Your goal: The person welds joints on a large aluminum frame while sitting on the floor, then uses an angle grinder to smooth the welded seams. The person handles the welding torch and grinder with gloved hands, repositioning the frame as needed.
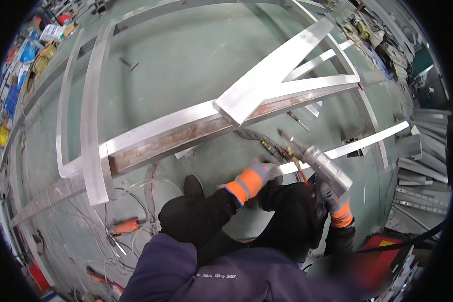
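My left hand (260,172), in a grey and orange glove, rests on the near end of a long flat metal strip (360,144) lying on the green floor. My right hand (333,200), gloved the same way, grips a silver cylindrical welding torch (323,167). Its brass nozzle (285,139) points up and left toward a big steel frame (176,132), at the spot where a slanted bar (279,65) crosses a rusty-faced beam. My dark-clad knees are bent below the hands.
An orange-handled tool (125,226) and loose wires (136,194) lie on the floor at the lower left. A screwdriver (298,120) lies under the frame. Cut metal pieces (420,173) are stacked at the right, a red box (387,245) sits lower right, and clutter (22,65) lines the left edge.
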The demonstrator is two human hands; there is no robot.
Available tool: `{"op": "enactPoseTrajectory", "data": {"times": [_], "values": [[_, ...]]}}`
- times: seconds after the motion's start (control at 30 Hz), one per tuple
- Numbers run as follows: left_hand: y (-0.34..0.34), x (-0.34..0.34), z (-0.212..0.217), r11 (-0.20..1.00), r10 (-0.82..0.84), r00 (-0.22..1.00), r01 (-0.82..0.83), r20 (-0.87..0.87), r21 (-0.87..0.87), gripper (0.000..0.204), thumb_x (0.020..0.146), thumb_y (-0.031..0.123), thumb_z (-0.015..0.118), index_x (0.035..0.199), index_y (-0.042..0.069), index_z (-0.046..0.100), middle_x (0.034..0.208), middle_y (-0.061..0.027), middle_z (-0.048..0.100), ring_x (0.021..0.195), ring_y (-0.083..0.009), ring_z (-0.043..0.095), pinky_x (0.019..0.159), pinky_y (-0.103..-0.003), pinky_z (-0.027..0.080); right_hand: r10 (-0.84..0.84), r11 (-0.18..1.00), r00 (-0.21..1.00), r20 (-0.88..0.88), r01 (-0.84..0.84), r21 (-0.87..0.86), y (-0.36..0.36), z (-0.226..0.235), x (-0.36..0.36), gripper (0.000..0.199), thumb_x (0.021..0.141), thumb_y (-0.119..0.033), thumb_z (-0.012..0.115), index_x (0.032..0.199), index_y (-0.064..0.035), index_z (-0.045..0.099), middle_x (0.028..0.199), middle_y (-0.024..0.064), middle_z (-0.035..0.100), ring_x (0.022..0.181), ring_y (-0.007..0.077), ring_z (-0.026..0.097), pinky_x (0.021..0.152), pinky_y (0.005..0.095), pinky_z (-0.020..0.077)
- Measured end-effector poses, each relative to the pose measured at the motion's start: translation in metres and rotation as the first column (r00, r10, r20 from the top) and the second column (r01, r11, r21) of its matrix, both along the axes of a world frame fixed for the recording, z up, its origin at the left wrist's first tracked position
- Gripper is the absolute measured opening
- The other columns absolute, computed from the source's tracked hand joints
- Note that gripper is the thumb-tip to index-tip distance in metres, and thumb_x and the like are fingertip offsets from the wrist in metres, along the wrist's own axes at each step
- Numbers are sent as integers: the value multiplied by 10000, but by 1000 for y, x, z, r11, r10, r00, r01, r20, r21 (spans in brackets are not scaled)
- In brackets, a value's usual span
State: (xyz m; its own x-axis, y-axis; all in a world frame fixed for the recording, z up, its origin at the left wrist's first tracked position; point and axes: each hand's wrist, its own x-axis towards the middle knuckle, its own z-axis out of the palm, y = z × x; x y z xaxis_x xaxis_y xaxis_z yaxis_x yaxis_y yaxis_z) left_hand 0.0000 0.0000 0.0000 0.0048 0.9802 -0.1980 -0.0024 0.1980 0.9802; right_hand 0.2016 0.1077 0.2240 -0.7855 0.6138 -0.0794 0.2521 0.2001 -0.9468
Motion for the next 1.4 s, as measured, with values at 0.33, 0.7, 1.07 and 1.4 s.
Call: {"op": "enactPoseTrajectory", "data": {"times": [0.33,0.7,1.07,1.4], "values": [[-1,-5,137,928,162,494,-370,854,38,692,972,626,449,1313,27,516,1165,-120,621,1046,-259,644,929,-458,543,174,964,967,187,-206,166,13,30,-110,440,854,-92,744,1228,60,571,1129,148,667,948,196,661,820,313,534],[-8,-43,133,876,371,465,-462,803,-137,845,893,802,338,1228,57,554,994,-103,652,861,-228,680,768,-402,593,258,937,956,142,-283,202,-8,28,-180,469,860,-82,748,1260,39,536,1130,115,669,999,145,628,850,285,526],[-1,-47,130,886,346,444,-445,826,-132,825,891,799,349,1219,71,553,979,-124,668,845,-223,688,738,-394,602,244,924,956,163,-280,259,6,17,-181,523,836,-117,785,1256,28,508,1154,126,649,1015,178,633,882,306,526],[-3,-45,131,865,297,273,-484,915,-136,661,898,647,570,1181,50,558,890,-74,605,756,-180,684,641,-375,636,261,914,950,172,-300,273,10,14,-183,532,837,-126,786,1260,34,507,1194,140,630,1037,184,630,874,306,532]]}}
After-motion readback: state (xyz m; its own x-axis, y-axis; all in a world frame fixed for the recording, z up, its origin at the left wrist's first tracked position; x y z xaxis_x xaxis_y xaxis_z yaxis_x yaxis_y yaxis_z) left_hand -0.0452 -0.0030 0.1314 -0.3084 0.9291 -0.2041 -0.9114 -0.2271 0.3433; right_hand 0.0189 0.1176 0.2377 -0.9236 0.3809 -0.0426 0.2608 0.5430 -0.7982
